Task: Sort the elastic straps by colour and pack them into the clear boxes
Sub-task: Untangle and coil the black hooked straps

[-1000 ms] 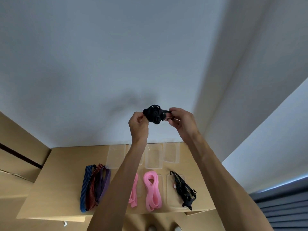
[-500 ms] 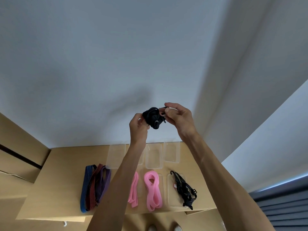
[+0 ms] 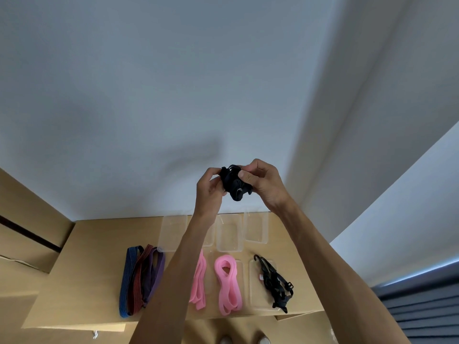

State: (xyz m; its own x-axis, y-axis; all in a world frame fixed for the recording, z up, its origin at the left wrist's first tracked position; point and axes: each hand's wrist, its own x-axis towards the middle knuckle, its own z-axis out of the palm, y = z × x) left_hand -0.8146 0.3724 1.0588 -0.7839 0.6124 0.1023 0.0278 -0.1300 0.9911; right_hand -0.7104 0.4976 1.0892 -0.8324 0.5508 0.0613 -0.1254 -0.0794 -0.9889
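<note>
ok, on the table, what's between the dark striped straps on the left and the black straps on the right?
Head view: two sets of pink straps, one partly behind the left forearm, the other fully visible, lie between the striped straps and the black straps.

Dim, cool, even light. Soft shadow on the wall at far centre. Wide-angle bending at edges; detail slightly soft.
</note>
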